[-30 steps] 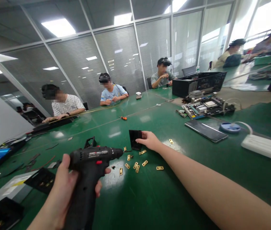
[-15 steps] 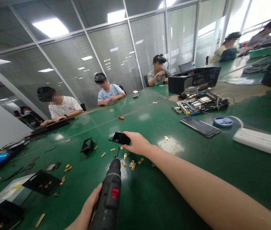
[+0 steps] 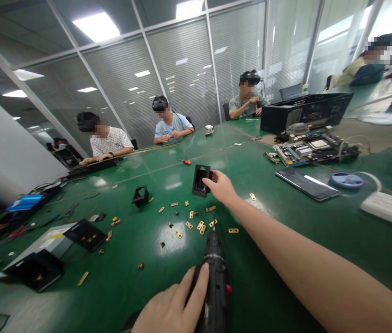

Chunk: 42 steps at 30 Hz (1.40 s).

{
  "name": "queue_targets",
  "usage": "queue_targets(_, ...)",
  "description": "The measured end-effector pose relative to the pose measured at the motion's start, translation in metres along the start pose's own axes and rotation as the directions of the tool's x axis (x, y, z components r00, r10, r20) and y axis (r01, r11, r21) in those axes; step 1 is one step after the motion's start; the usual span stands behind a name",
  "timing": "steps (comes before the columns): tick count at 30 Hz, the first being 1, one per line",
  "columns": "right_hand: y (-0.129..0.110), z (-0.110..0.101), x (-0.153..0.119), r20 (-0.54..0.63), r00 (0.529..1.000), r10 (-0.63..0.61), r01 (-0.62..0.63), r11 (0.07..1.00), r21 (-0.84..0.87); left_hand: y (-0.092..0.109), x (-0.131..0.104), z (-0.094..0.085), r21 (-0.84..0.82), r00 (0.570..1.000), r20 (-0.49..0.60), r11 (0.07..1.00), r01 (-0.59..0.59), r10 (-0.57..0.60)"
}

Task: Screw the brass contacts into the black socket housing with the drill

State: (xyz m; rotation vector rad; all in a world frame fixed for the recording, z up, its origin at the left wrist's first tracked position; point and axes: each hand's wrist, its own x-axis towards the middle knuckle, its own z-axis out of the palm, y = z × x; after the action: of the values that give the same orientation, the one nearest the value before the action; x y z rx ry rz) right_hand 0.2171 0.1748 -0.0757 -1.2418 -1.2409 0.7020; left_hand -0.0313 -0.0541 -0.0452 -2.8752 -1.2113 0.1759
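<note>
My left hand (image 3: pixel 173 303) is closed around a black cordless drill (image 3: pixel 216 277), with two fingers lying along its body. The drill's thin bit points away from me, over or beside some small brass plates (image 3: pixel 201 226) on the table. Farther forward, my right hand (image 3: pixel 223 188) pinches a hollow black plastic housing (image 3: pixel 195 186) by its right side. Its rectangular open side faces me, and it is held above the tabletop. Another black housing (image 3: pixel 140 196) rests to its left. Small screws (image 3: pixel 141 266) lie scattered between the plates and my left hand.
Two more black housings (image 3: pixel 87 235) (image 3: pixel 36 270) lie at left with brass pieces inside, by a pale box (image 3: pixel 52 245). An orange screwdriver (image 3: pixel 186 162) lies ahead. At right are a phone (image 3: pixel 307 183), a circuit board (image 3: pixel 315 148) and a power strip (image 3: pixel 388 206). Several people sit around.
The housing in my right hand has turned so its open side faces me. The drill has swung right and rolled, its red switch now on the right side. My view has shifted left.
</note>
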Motion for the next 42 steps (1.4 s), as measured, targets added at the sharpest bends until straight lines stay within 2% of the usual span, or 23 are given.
queue_targets(4, -0.013, 0.0, 0.0, 0.071, 0.992, 0.108, -0.116, 0.987, 0.113, 0.019, 0.025, -0.014, 0.074, 0.984, 0.178, 0.997, 0.002, -0.015)
queue_targets(6, -0.024, 0.004, -0.004, 0.127, 0.982, 0.14, -0.162, 0.971, 0.176, 0.027, 0.038, -0.021, 0.026, 0.983, 0.183, 1.0, 0.015, -0.019)
queue_targets(9, -0.045, 0.012, -0.015, 0.237, 0.959, 0.156, -0.216, 0.944, 0.25, 0.038, 0.053, -0.027, -0.042, 0.993, 0.119, 0.999, 0.019, -0.014)
queue_targets(13, -0.068, 0.022, -0.034, 0.414, 0.907, 0.073, -0.214, 0.928, 0.304, 0.052, 0.07, -0.036, -0.053, 0.995, 0.102, 0.998, 0.016, -0.01)
queue_targets(17, -0.075, 0.026, -0.046, 0.488, 0.869, -0.078, -0.108, 0.934, 0.342, 0.063, 0.08, -0.045, -0.082, 0.963, 0.27, 0.995, 0.049, -0.025)
queue_targets(19, -0.074, 0.026, -0.048, 0.507, 0.853, -0.123, -0.066, 0.939, 0.338, 0.062, 0.081, -0.042, -0.157, 0.956, 0.294, 0.987, 0.042, 0.006)
queue_targets(21, -0.07, 0.026, -0.049, 0.523, 0.841, -0.139, -0.046, 0.945, 0.325, 0.057, 0.077, -0.034, -0.247, 0.97, 0.24, 0.969, 0.015, 0.046)
queue_targets(25, -0.064, 0.024, -0.051, 0.555, 0.82, -0.139, -0.038, 0.955, 0.296, 0.034, 0.065, -0.027, -0.431, 0.991, 0.008, 0.895, -0.117, 0.133)
queue_targets(27, -0.065, 0.023, -0.053, 0.575, 0.809, -0.127, -0.048, 0.959, 0.278, 0.012, 0.059, -0.036, -0.452, 0.987, -0.149, 0.883, -0.123, 0.062)
queue_targets(28, -0.067, 0.022, -0.054, 0.58, 0.806, -0.118, -0.052, 0.962, 0.267, -0.001, 0.057, -0.042, -0.448, 0.971, -0.235, 0.892, -0.065, -0.047)
queue_targets(29, -0.07, 0.022, -0.056, 0.583, 0.805, -0.106, -0.055, 0.966, 0.253, -0.016, 0.055, -0.049, -0.45, 0.925, -0.351, 0.892, -0.031, -0.145)
queue_targets(31, -0.078, 0.022, -0.059, 0.59, 0.803, -0.082, -0.059, 0.975, 0.216, -0.047, 0.054, -0.061, -0.438, 0.774, -0.559, 0.899, 0.029, -0.297)
queue_targets(32, -0.082, 0.022, -0.061, 0.594, 0.801, -0.069, -0.058, 0.98, 0.192, -0.06, 0.055, -0.064, -0.445, 0.692, -0.625, 0.893, 0.063, -0.36)
queue_targets(33, -0.085, 0.022, -0.063, 0.593, 0.803, -0.052, -0.057, 0.985, 0.164, -0.071, 0.056, -0.064, -0.47, 0.63, -0.652, 0.877, 0.1, -0.421)
queue_targets(34, -0.088, 0.023, -0.066, 0.589, 0.808, -0.034, -0.056, 0.989, 0.134, -0.078, 0.058, -0.063, -0.51, 0.621, -0.628, 0.851, 0.127, -0.469)
queue_targets(35, -0.089, 0.025, -0.068, 0.579, 0.815, -0.012, -0.058, 0.993, 0.103, -0.082, 0.06, -0.059, -0.543, 0.643, -0.587, 0.828, 0.138, -0.492)
queue_targets(37, -0.089, 0.029, -0.073, 0.554, 0.832, 0.035, -0.075, 0.996, 0.05, -0.081, 0.064, -0.05, -0.587, 0.738, -0.474, 0.797, 0.141, -0.48)
queue_targets(38, -0.088, 0.031, -0.075, 0.548, 0.834, 0.057, -0.088, 0.996, 0.03, -0.078, 0.066, -0.045, -0.593, 0.773, -0.441, 0.794, 0.13, -0.456)
queue_targets(40, -0.088, 0.034, -0.08, 0.57, 0.816, 0.095, -0.116, 0.993, 0.001, -0.074, 0.069, -0.039, -0.586, 0.799, -0.402, 0.796, 0.15, -0.447)
queue_targets(42, -0.092, 0.033, -0.084, 0.621, 0.775, 0.117, -0.134, 0.991, -0.019, -0.078, 0.072, -0.038, -0.566, 0.809, -0.345, 0.793, 0.226, -0.476)
